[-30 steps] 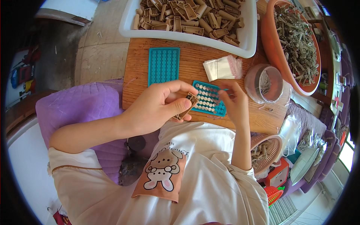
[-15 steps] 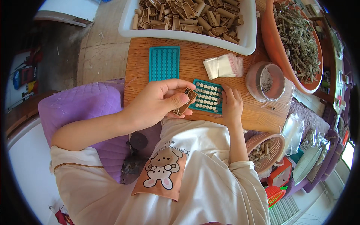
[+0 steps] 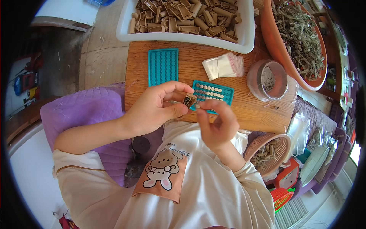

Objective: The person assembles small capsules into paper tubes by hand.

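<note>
Pinching a small brown box [image 3: 189,100] at frame centre, left hand [image 3: 154,108] faces right hand [image 3: 215,124], fingertips pressed together over teal tray [image 3: 213,92]; clear bags [image 3: 223,65] lie above.

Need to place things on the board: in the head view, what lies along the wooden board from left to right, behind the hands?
Empty teal mould tray → teal mould tray with filled holes → stack of small clear bags → round clear container.

White tub [image 3: 244,45], orange basin [image 3: 271,34]
</note>
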Demonstrator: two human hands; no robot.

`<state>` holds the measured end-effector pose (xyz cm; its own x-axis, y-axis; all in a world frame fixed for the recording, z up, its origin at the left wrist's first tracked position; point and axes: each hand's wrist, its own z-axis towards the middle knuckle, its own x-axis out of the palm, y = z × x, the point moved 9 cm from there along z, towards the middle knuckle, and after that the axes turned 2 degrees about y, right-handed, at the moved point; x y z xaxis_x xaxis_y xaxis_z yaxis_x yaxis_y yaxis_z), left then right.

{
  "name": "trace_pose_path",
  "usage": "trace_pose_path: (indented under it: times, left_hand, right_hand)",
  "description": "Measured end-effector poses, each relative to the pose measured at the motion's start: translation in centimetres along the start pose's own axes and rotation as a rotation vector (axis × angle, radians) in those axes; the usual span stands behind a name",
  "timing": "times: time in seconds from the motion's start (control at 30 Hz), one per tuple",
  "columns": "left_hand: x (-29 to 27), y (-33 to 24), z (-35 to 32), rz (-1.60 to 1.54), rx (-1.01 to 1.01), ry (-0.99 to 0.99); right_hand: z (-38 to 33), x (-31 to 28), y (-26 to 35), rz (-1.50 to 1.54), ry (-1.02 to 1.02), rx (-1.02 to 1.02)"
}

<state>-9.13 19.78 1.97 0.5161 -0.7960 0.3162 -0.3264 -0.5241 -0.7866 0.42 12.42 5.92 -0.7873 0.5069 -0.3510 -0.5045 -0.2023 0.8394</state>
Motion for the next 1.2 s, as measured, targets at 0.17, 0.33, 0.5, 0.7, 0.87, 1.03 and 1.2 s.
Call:
trace_pose_path:
  times: [0.17,0.33,0.5,0.7,0.87,1.03,1.2]
  left_hand:
    - [-0.3,0.0,0.0,0.036,0.009,0.000]
    - [-0.4,1.3,0.2,-0.089,-0.109,0.037]
    - [-0.1,0.6,-0.1,-0.094,-0.116,0.042]
    - [0.1,0.1,-0.2,-0.034,-0.085,0.039]
    - [-0.1,0.3,0.0,-0.043,-0.086,0.032]
    - [-0.2,0.4,0.0,-0.080,-0.084,0.021]
    - [-0.3,0.5,0.0,-0.066,-0.064,0.013]
  right_hand:
    - [-0.1,1.1,0.7,0.000,-0.192,-0.097]
    - [-0.4,1.3,0.7,0.000,-0.042,-0.116]
    - [-2.1,-2.3,-7.4,-0.040,-0.164,0.328]
    - [-4.1,-2.7,-12.4,-0.531,0.110,0.286]
    - [-4.4,-1.5,-12.3,-0.634,0.261,0.266]
    - [-3.6,-1.6,-11.7,-0.565,0.230,0.276]
    - [-2.2,-2.5,-7.5,-0.142,-0.015,0.377]
